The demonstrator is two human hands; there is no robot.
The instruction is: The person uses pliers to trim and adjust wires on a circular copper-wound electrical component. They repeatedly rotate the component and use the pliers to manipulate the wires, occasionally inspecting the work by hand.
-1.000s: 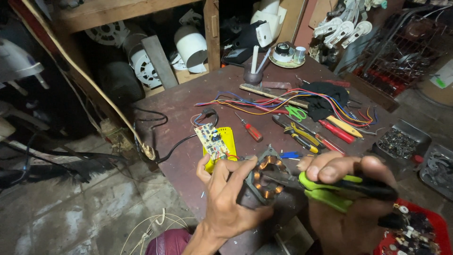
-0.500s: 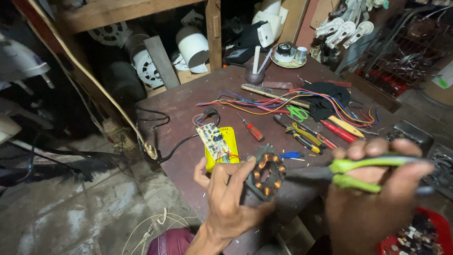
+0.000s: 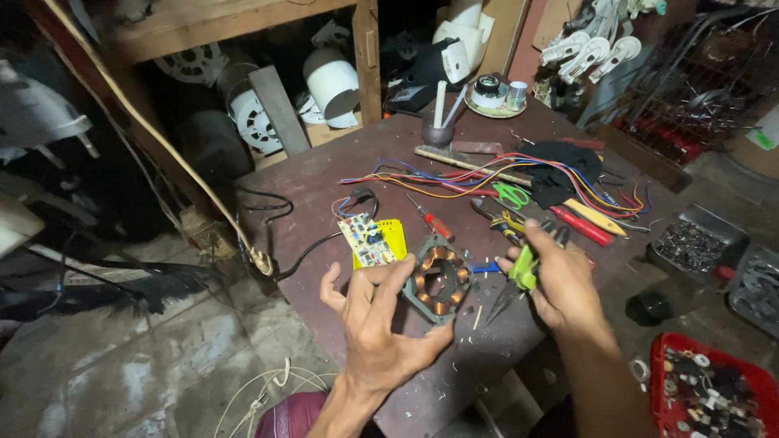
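Observation:
My left hand (image 3: 375, 320) holds a square motor stator (image 3: 438, 278) with copper coils around its central hole, gripping its left and lower edges above the brown table (image 3: 324, 174). My right hand (image 3: 560, 280) is closed on green-handled pliers (image 3: 519, 276), whose dark tips point down just right of the stator. A small circuit board (image 3: 365, 239) lies on a yellow plate beside my left fingers.
Coloured wires (image 3: 454, 174), screwdrivers (image 3: 430, 221), red and yellow handled tools (image 3: 588, 223) and green scissors (image 3: 511, 195) litter the table's far side. Trays of small parts (image 3: 698, 243) and a red bin (image 3: 706, 389) sit at right. Fan parts fill the wooden shelf (image 3: 243, 24) behind.
My right hand with the pliers has drawn back from the camera and lowered beside the stator. The left hand keeps holding the stator, now tilted more face-up.

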